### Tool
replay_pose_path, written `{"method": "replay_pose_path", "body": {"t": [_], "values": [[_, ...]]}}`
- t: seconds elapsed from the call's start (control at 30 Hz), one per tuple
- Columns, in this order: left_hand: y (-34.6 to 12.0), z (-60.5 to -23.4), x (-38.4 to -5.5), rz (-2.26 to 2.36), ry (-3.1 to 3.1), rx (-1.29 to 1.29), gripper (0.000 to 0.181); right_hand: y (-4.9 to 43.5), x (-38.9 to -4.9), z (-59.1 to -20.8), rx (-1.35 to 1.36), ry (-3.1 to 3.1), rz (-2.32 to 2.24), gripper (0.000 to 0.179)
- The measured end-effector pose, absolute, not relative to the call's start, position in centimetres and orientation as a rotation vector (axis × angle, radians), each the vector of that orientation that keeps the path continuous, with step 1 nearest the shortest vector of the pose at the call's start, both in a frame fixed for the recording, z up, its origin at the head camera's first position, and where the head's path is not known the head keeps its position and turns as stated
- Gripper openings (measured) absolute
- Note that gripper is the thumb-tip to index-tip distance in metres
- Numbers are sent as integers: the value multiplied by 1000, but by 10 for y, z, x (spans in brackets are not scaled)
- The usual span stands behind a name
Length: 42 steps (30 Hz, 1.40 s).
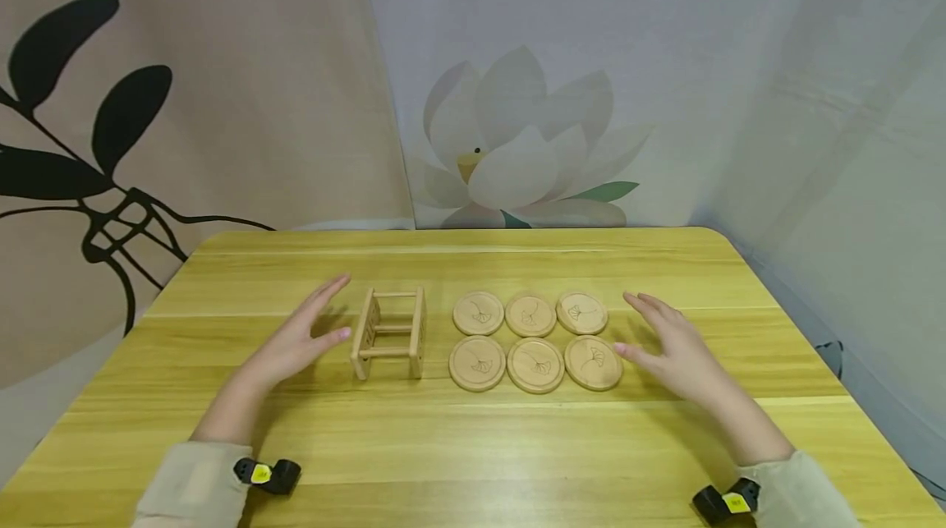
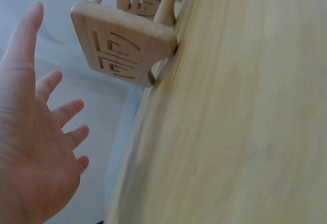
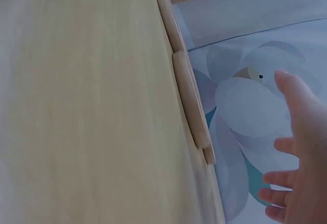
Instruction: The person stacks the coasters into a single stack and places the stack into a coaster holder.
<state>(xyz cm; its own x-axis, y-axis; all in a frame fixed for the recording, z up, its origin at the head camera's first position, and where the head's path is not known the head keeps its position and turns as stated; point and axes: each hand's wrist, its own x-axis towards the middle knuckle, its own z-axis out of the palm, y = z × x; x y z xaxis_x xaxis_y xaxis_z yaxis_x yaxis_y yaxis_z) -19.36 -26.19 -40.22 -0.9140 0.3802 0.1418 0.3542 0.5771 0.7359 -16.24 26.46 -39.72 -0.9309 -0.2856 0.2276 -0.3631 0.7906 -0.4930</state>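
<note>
A small wooden rack (image 1: pixel 390 335) stands on the table, its two carved end panels (image 2: pixel 120 45) joined by round rods. To its right, several round wooden coasters (image 1: pixel 535 365) with an engraved leaf design lie flat in two rows. My left hand (image 1: pixel 291 347) is held beside the rack's left side, fingers spread and holding nothing. My right hand (image 1: pixel 676 351) hovers just right of the coasters, its thumb tip close to the front right coaster (image 1: pixel 594 363), and it is also empty. In the right wrist view the coasters (image 3: pixel 189 98) show edge-on.
The wooden table (image 1: pixel 473 454) has light striped grain and rounded far corners. Behind it hangs a pale curtain (image 1: pixel 296 101) printed with dark leaves and a white flower (image 1: pixel 517 134). A black wrist camera (image 1: pixel 269 475) sits on the left sleeve, another (image 1: pixel 727 502) on the right.
</note>
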Motion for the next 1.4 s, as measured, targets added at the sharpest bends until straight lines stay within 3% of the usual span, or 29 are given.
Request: {"method": "replay_pose_path", "body": {"t": [0.3,0.8,1.4], "values": [[-260,-412,-192,1385,2644,576,79,261,-159,-412,535,-2849,907,79],[-263,-427,-197,1484,2536,746,83,255,-155,-430,576,-2880,1041,86],[-258,-435,-200,1595,2420,793,85,253,-157,-442,612,-2816,976,81]]}}
